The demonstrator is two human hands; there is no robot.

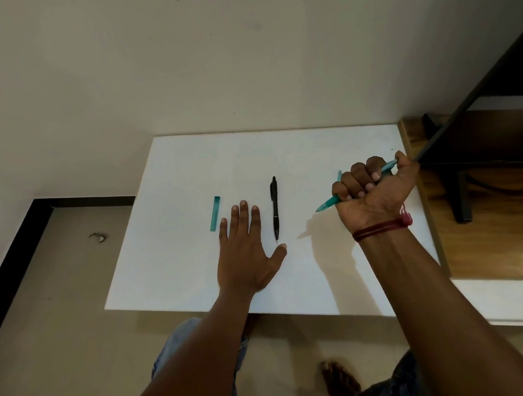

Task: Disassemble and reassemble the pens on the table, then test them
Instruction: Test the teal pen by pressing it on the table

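1. Your right forearm (442, 324) sits nearest the view, with the left forearm (201, 352) beside it. Both reach forward over the near edge of the table.
2. The white table (192, 171) carries all the pen parts. A wooden shelf (484, 246) stands along its right side.
3. Your left hand (245, 253) lies flat and palm down, fingers straight and spread, grasping nothing.
4. Your right hand (372, 192) is clenched in a fist round the teal pen (327, 205), lifted over the table's right part. A red thread (383, 226) circles the wrist.
5. The black pen (275, 209) lies just right of your left fingers, apart from them. Its long axis runs away from you, tip towards you.
6. The teal pen slants through the fist, its tip pointing down and left. A small teal bit shows behind the knuckles; whether it belongs to the pen cannot be told.
7. The teal cap (215, 214) lies just left of your left little finger, roughly parallel to the black pen. Your left hand is far nearer to it, while the right is well apart, with the black pen between. Capping, I judge, would start with the left hand.
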